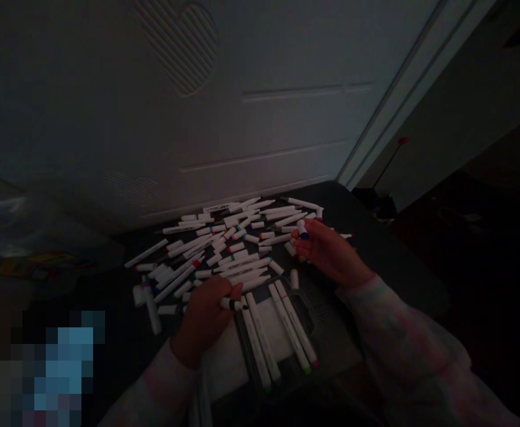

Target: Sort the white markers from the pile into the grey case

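Observation:
The scene is very dim. Several white markers [224, 243] with coloured caps lie scattered on a dark table [376, 237]. My left hand [206, 314] is closed round a white marker with a dark cap [232, 303], just left of an open dark case [322, 332]. In that case lie several markers [287, 326] side by side. My right hand [326, 249] is raised at the right edge of the pile, fingers pinched on a short white marker with a dark blue tip [302, 230].
A white panelled door [242, 107] with a raised heart shape stands behind the table. A clear plastic bag with yellow packaging [37, 261] lies at the left. A thin rod with a red tip [396, 151] leans at the right.

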{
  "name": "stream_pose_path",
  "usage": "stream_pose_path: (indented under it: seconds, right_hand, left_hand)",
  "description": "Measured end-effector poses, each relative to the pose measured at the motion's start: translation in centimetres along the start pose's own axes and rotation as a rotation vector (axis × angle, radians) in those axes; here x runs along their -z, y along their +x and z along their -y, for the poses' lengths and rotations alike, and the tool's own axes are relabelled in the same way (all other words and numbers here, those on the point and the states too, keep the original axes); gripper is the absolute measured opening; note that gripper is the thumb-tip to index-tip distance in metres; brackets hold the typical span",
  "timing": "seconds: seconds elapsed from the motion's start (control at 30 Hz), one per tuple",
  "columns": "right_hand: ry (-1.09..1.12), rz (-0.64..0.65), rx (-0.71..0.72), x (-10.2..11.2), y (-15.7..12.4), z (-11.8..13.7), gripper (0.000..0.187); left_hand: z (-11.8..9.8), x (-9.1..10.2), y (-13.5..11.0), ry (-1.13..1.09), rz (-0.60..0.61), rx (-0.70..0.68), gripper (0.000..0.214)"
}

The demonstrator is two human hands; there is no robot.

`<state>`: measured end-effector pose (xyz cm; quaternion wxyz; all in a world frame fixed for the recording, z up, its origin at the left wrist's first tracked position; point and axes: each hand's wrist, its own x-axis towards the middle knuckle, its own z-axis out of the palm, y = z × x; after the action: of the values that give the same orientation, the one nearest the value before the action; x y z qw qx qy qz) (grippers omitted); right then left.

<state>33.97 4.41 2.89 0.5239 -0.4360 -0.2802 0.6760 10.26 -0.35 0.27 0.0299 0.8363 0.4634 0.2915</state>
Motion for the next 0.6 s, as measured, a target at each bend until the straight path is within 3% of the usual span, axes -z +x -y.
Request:
stream_pose_path:
  seconds: [0.13,0.27,0.4,0.6]
  right_hand:
    - [-0.642,-0.072,0.321,0.2,0.2,-1.1,0.031]
    - [-1.264,-0.034,0.584,0.2,0.2,-2.0,0.023]
    - [-1.488,0.033,0.617,-0.1,0.3,-2.5,0.021]
    - [-1.578,0.042,0.677,-0.1,0.4,-2.7,0.023]
  left_hand:
    - [-0.1,0.1,0.1,0.019,0.003,-0.023,0.033]
    - [-0.2,0.2,0.1,0.025,-0.016,-0.035,0.034]
    - [-0.1,0.2,0.0,0.008,-0.007,-0.026,0.034]
    - [-0.1,0.1,0.1,-0.027,-0.002,0.004,0.033]
